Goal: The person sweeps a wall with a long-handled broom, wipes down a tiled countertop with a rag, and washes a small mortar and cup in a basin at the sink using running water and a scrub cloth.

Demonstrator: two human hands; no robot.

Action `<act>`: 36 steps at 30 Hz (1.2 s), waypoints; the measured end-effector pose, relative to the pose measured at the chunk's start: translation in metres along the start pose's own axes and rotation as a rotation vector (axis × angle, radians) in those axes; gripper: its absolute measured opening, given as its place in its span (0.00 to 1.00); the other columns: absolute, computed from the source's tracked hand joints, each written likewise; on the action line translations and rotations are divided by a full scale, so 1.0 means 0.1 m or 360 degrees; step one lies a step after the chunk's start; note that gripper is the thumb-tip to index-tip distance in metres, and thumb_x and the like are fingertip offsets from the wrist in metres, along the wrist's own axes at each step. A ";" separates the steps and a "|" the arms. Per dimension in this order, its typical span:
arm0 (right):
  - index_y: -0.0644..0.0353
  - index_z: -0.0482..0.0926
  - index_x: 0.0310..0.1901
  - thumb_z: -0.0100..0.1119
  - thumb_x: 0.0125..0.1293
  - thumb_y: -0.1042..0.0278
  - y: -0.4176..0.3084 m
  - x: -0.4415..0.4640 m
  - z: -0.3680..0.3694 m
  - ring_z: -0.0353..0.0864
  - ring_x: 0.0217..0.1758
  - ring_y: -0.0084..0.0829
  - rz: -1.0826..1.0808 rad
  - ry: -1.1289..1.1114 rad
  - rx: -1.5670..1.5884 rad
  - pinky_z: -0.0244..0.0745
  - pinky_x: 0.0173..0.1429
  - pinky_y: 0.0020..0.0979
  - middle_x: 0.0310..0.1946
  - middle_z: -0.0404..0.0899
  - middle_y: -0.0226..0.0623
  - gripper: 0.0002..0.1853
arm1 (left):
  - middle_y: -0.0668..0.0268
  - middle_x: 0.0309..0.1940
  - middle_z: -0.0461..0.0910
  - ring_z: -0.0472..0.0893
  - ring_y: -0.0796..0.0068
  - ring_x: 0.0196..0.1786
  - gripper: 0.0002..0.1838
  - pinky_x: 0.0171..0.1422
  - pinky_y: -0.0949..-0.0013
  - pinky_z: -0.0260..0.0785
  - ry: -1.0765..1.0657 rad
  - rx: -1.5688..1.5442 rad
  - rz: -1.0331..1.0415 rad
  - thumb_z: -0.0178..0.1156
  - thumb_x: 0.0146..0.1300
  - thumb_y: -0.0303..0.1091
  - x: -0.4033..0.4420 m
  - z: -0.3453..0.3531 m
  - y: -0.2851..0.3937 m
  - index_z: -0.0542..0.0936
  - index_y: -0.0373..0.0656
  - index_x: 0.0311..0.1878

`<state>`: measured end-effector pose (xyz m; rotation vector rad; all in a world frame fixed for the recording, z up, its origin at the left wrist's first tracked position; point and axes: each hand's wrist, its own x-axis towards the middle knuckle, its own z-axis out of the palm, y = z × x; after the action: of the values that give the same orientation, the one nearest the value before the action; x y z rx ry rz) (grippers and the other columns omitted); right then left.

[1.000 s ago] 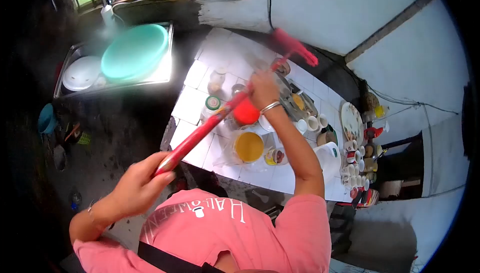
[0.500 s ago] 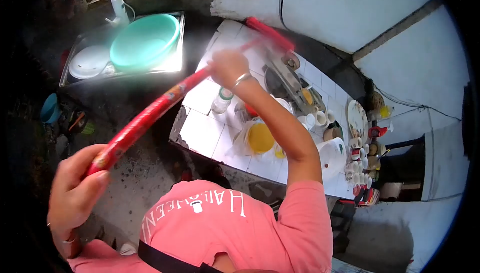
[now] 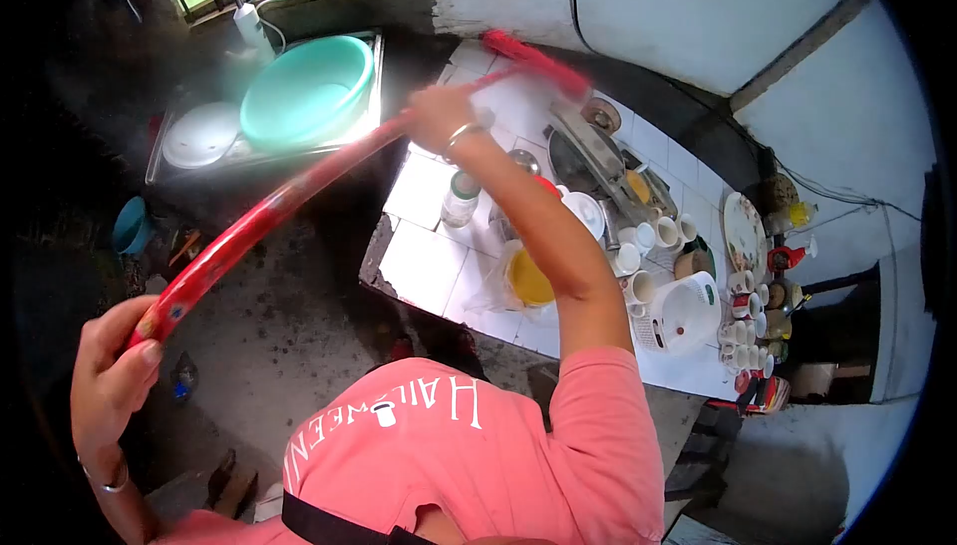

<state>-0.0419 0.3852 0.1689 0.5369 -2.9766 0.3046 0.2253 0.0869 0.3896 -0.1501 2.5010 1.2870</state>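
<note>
Both my hands grip a red pole (image 3: 269, 204) whose far end carries a long, blurred red brush-like head (image 3: 538, 63). My left hand (image 3: 112, 365) is closed round the near end, low at the left. Further up, my right hand (image 3: 439, 118) is wrapped round the shaft above the white tiled counter (image 3: 424, 268). The red head lies over the counter's back part by the wall; whether it touches the tiles, I cannot tell. Below my right forearm stand a glass jar with a green lid (image 3: 461, 199) and a yellow-looking container (image 3: 528, 278), partly hidden by the arm.
A teal basin (image 3: 307, 94) and a white lid (image 3: 201, 136) sit in the metal sink (image 3: 377, 81) beneath the faucet (image 3: 251, 31). Several cups (image 3: 666, 232), a white basket (image 3: 688, 314) and a gas stove (image 3: 593, 161) crowd the counter's right. A blue bucket (image 3: 131, 226) stands left.
The view has shifted, so the room appears further right. My left hand has moved left with the pole's near end. Both hands keep their grip, and the red head has swung slightly left over the counter.
</note>
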 end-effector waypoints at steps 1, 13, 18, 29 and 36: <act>0.55 0.81 0.36 0.61 0.51 0.59 -0.10 -0.01 -0.03 0.74 0.49 0.48 -0.0027 0.0032 0.0039 0.70 0.51 0.50 0.39 0.78 0.42 0.12 | 0.77 0.15 0.64 0.61 0.91 0.13 0.28 0.16 0.85 0.52 0.0039 0.0033 0.0036 0.58 0.57 0.47 -0.10 -0.07 -0.05 0.72 0.31 0.52; 0.55 0.81 0.36 0.60 0.53 0.57 -0.16 -0.09 0.29 0.70 0.51 0.49 0.0049 0.0011 0.0051 0.65 0.56 0.56 0.41 0.77 0.44 0.13 | 0.73 0.21 0.69 0.65 0.87 0.22 0.20 0.25 0.81 0.56 0.0044 0.0029 -0.0068 0.57 0.55 0.35 -0.02 -0.03 -0.30 0.74 0.33 0.49; 0.58 0.81 0.39 0.59 0.54 0.58 -0.80 0.08 0.22 0.70 0.53 0.49 0.0011 -0.0030 0.0165 0.62 0.58 0.58 0.46 0.76 0.44 0.15 | 0.69 0.34 0.71 0.68 0.85 0.29 0.21 0.32 0.81 0.60 0.0369 0.0398 -0.0148 0.58 0.56 0.36 -0.45 -0.37 -0.38 0.73 0.35 0.51; 0.62 0.81 0.34 0.58 0.54 0.64 -1.25 -0.01 -0.38 0.61 0.62 0.61 -0.0045 0.0620 0.0530 0.52 0.61 0.63 0.46 0.74 0.54 0.11 | 0.63 0.43 0.75 0.73 0.79 0.40 0.21 0.46 0.79 0.66 -0.0048 0.0209 -0.0779 0.48 0.69 0.37 -0.90 -1.51 -0.81 0.63 0.44 0.64; 0.62 0.81 0.34 0.56 0.55 0.64 -0.45 -0.23 -0.50 0.60 0.63 0.59 0.0032 0.0831 0.0295 0.52 0.63 0.61 0.46 0.72 0.56 0.11 | 0.68 0.56 0.66 0.69 0.76 0.50 0.26 0.49 0.74 0.65 -0.0310 0.0531 0.0397 0.45 0.70 0.37 -0.82 -0.56 -0.32 0.53 0.44 0.68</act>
<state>-0.0012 0.3625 0.2223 0.3711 -2.4623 0.6197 0.2964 0.0184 0.4226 0.3571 2.5747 0.8949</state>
